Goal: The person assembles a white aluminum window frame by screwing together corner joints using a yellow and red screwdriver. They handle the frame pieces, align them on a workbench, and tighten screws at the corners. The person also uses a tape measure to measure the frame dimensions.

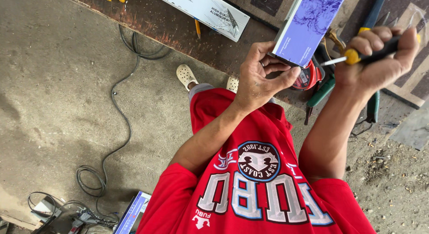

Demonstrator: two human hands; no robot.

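A black cable (117, 109) is trailing across the concrete floor (53, 82) at left, while the left hand (259, 77) is gripping the lower end of a purple box (308, 24) and the right hand (380, 53) is clenching a screwdriver (357, 57), its tip pointing toward that box.

Both of the person's forearms reach forward from a red-shirted torso, bare to the short sleeves. The left hand (259, 75) is cupped, thumb stretched out to the right toward the curled fingers, palm turned up. The right hand (380, 53), well to the right of the left hand and slightly higher, is closed in a fist, knuckles up, wrist bent.
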